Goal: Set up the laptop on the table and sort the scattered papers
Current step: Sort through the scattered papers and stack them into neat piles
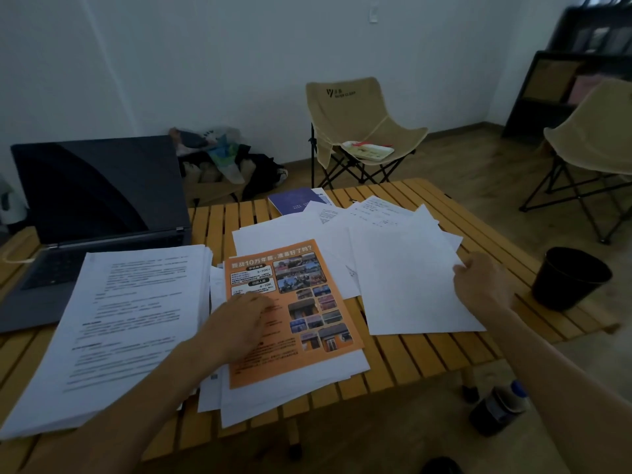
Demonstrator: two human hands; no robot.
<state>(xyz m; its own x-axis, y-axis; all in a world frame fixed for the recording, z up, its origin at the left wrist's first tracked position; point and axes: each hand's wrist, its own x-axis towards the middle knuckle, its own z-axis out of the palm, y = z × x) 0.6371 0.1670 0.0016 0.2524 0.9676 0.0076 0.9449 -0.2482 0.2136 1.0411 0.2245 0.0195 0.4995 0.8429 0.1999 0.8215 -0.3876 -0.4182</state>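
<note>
The open laptop (92,213) sat at the slatted wooden desk's (410,357) far left, its screen facing the person. The orange flyer (301,313) topped a loose pile, long axis running away, tilted slightly left. The left hand (239,330) pressed it flat-fingered. The right hand (482,282) pinched a blank white sheet's (407,282) right edge.

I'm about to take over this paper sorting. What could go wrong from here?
The thick printed stack overhangs the table's near edge and covers part of the open laptop's keyboard, so it could slide off or press keys. The right hand pinches a blank sheet lying over other loose pages; lifting it may drag them. The left hand rests on the orange flyer.
</note>
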